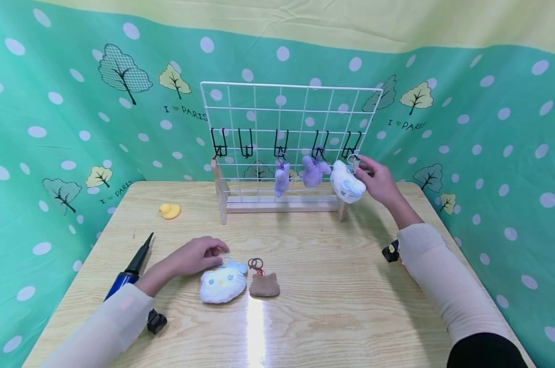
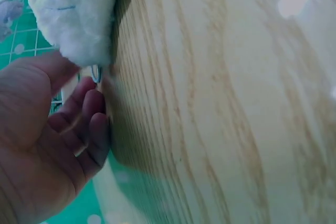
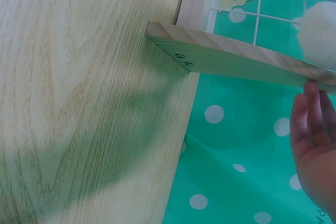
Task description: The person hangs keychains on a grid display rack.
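Note:
At the rack's right end my right hand [image 1: 376,179] pinches the metal ring of a white cat-face plush keychain [image 1: 347,183], just by the rightmost black hook [image 1: 351,145]. Whether the ring is on that hook I cannot tell. On the table my left hand [image 1: 197,257] is at the ring of a second white cat-face plush keychain [image 1: 223,283], fingers loosely bent, thumb and fingertips apart. In the left wrist view that plush [image 2: 79,19] hides part of the thumb. A brown plush keychain [image 1: 264,285] with dark rings lies to its right.
Two purple plush keychains [image 1: 282,179] hang on the white grid rack [image 1: 282,206], which stands on wooden feet. More black hooks [image 1: 246,143] are on its left. A yellow toy duck [image 1: 169,210] and a blue tool with a black tapered nozzle [image 1: 139,255] are at left.

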### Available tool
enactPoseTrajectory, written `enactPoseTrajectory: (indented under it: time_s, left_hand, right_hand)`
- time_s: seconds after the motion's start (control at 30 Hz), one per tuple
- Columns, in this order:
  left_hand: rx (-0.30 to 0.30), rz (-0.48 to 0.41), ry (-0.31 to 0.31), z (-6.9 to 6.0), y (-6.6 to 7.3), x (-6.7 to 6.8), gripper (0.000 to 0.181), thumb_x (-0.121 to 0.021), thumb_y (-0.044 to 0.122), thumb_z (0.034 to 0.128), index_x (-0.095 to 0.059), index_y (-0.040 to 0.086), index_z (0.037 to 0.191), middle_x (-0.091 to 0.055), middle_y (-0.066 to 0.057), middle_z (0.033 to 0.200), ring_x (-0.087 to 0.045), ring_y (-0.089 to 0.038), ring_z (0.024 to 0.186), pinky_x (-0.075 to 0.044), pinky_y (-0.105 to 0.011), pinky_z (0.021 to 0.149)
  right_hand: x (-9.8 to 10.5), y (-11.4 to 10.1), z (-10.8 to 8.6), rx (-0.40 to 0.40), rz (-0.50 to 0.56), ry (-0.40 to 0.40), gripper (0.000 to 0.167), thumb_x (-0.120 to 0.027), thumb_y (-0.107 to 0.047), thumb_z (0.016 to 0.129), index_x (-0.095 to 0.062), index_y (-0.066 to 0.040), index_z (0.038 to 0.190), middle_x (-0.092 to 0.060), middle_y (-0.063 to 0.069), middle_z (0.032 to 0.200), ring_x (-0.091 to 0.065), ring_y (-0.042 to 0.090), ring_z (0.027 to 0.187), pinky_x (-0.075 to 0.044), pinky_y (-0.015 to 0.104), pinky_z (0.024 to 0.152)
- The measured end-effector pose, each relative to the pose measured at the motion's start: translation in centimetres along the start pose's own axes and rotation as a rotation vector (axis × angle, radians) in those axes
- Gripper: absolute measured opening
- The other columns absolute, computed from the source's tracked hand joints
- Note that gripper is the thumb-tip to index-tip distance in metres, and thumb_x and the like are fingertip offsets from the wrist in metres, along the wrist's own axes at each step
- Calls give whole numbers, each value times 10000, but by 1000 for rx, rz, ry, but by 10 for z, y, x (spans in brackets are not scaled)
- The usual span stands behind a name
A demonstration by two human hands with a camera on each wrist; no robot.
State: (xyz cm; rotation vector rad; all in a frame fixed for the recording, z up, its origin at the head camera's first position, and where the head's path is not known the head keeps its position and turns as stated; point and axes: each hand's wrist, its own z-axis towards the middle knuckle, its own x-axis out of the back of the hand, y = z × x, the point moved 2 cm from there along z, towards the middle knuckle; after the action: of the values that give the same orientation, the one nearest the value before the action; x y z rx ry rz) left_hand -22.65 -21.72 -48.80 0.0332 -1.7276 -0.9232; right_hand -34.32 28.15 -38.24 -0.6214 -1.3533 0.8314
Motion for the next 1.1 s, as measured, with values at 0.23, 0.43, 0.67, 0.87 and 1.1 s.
enactPoseTrajectory:
  time_s: [0.23, 0.43, 0.67, 0.87, 1.1]
  left_hand:
    - [-36, 57, -39, 2, 0, -4, 273, -749, 261, 933, -743, 229, 1204, -624, 74, 983, -497, -53, 791, -457, -206, 685]
    - [-5, 49, -46, 2, -1, -4, 209, -761, 234, 921, -743, 245, 1128, -620, 73, 971, -510, -63, 799, -468, -209, 695]
    - [15, -12, -68, 4, 1, -1, 186, -767, 175, 910, -692, 207, 1078, -624, 47, 971, -543, -89, 875, -494, -235, 749]
    - [25, -92, -99, 3, 2, -2, 184, -752, 112, 904, -669, 213, 1034, -603, 90, 797, -553, -52, 723, -488, -197, 646]
    - [7, -98, -86, 2, 1, -2, 164, -723, 103, 917, -664, 218, 1018, -618, 91, 833, -570, -58, 767, -500, -206, 689]
  right_hand:
    - [0, 2, 0, -3, 7, -4, 563, -510, -370, 1071, -365, -202, 1589, -539, 223, 1445, -579, 312, 1142, -533, 136, 735]
    - [0, 2, 0, 2, 8, -3, 559, -507, -359, 1074, -367, -194, 1589, -540, 224, 1444, -579, 306, 1131, -530, 131, 733]
    - [-1, 3, 2, 6, 10, 1, 557, -508, -349, 1075, -367, -188, 1589, -542, 220, 1441, -577, 300, 1119, -526, 130, 732]
    - [-1, 3, 1, 10, 6, -1, 559, -509, -356, 1074, -366, -193, 1589, -536, 222, 1452, -579, 317, 1149, -523, 128, 738]
    - [0, 2, 0, -1, 9, -4, 572, -507, -373, 1072, -350, -209, 1597, -514, 219, 1486, -567, 346, 1217, -510, 114, 763]
